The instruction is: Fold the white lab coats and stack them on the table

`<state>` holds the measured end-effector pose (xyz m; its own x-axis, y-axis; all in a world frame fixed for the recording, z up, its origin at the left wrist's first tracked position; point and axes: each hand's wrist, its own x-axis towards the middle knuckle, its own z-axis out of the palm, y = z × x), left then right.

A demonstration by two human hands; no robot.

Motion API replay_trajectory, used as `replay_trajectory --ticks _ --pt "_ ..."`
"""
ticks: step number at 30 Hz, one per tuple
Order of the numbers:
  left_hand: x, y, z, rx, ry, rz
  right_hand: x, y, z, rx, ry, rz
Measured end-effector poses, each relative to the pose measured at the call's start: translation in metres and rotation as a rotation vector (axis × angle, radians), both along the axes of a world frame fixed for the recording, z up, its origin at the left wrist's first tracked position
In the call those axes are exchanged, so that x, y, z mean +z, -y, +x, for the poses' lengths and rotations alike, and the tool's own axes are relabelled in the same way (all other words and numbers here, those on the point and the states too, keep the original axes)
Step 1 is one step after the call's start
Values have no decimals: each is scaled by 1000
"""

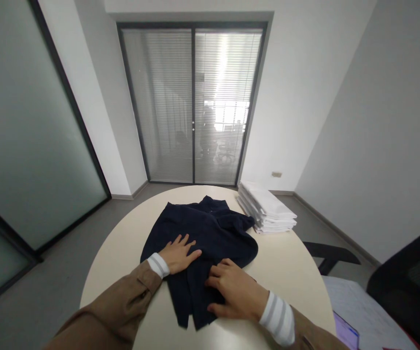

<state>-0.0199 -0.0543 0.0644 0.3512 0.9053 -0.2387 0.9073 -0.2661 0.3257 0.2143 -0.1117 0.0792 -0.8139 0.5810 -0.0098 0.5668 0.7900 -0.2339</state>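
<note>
A dark navy collared shirt (199, 228) lies spread on the round table (122, 257), its collar toward the far side and its lower edge, split into two parts, toward me. My left hand (178, 255) rests flat on the left part of the cloth with its fingers spread. At the lower right, my right hand (234, 289) touches the shirt with bent fingers, the thumb apart from them and near the table top. No fold of cloth shows gripped in either hand. Some fabric is hidden beneath both hands.
A stack of folded white cloths (268, 209) stands at the table's far right edge, close to the shirt. To the right is a black chair (410, 282) with an armrest (330, 253). A phone with a lit screen (345, 331) lies beside the table. Behind is a window with blinds (169, 107).
</note>
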Motion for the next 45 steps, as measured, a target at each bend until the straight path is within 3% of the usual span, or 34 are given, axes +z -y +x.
replay_trajectory --ticks 3,6,10,16,22,29,33,36,41,45 --pt "16 1 -2 -65 11 -18 2 12 -3 89 28 -56" --pt "28 3 -1 -37 -59 8 -1 21 -8 255 12 -174" --pt "16 4 5 -123 -79 117 -4 23 -12 453 -15 -313" --pt "-24 4 9 -143 -67 125 -1 14 -8 147 -96 -206" --pt "-35 -15 11 -132 -38 128 -10 5 3 38 -117 -264" --pt "-49 -39 26 6 -8 247 -9 -18 8 -297 106 -347" --pt "-46 -42 31 47 -3 281 -8 -34 9 -324 69 -262" --pt "-36 -31 28 70 -7 294 -13 -44 17 -390 -58 -141" --pt "-16 5 6 -56 109 342 -32 -62 36 -464 -113 -78" --pt "-13 17 -17 -93 171 274 -43 -79 44 -479 -150 -73"
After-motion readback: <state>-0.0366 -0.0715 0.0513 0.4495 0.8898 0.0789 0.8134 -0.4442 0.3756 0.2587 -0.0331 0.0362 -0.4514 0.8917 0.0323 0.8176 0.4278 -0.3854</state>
